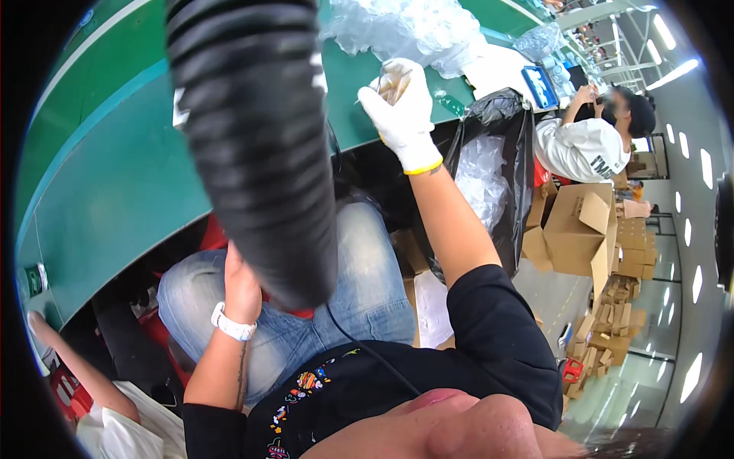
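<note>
My right hand (pixel 403 115) wears a white glove with a yellow cuff and is raised over the edge of the green table (pixel 122 191). Its fingers curl round something brownish and partly see-through, too small to name. My left hand (pixel 241 284) is bare, with a white watch (pixel 233 323) at the wrist, and rests low by my thigh. A thick black corrugated hose (pixel 256 153) hangs in front and hides most of the left fingers. Beyond the gloved hand lies a heap of clear plastic bags (pixel 417 30).
A black bin bag (pixel 522 153) filled with clear plastic hangs right of my right arm. Open cardboard boxes (pixel 573 229) stand beyond it. A co-worker in a white shirt (pixel 585 145) sits at the far right; another person's arm (pixel 84 363) reaches in at lower left. A blue tray (pixel 540 86) lies on the table.
</note>
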Action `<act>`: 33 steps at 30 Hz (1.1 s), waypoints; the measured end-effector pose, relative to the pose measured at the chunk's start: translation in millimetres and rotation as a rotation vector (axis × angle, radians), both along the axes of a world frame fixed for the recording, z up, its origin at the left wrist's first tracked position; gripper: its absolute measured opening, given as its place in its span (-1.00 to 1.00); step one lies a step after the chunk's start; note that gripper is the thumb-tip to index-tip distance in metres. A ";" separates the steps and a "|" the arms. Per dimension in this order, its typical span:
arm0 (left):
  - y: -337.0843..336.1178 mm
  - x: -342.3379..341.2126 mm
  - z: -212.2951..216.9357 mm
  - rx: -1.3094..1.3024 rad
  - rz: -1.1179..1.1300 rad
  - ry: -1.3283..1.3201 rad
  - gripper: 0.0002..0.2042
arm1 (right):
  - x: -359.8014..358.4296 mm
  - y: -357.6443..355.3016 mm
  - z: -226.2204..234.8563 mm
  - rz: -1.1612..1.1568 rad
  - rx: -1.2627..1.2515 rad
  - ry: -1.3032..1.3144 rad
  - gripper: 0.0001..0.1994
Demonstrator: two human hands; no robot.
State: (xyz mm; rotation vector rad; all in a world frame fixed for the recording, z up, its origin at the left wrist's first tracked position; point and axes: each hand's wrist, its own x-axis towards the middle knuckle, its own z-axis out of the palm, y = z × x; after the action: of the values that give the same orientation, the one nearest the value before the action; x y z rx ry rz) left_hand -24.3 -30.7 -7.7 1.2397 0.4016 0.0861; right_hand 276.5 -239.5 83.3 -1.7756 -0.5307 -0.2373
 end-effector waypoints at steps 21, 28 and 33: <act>-2.6 39.6 -40.7 -0.032 -0.219 0.214 -0.69 | 4.0 2.1 -3.8 -0.059 -0.018 0.010 -0.50; 0.5 34.1 -54.0 0.082 -0.244 0.175 -0.68 | 0.3 2.9 0.2 -0.079 -0.056 -0.013 -0.51; -6.6 37.6 -34.0 -0.068 -0.202 0.201 -0.72 | 2.0 2.0 1.7 -0.134 -0.044 -0.079 -0.52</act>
State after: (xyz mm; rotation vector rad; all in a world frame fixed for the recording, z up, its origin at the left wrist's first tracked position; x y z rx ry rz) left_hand 13.4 -37.4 -41.7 1.2197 0.4471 -0.2241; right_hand 278.5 -237.5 85.0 -1.8531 -0.4767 -0.3936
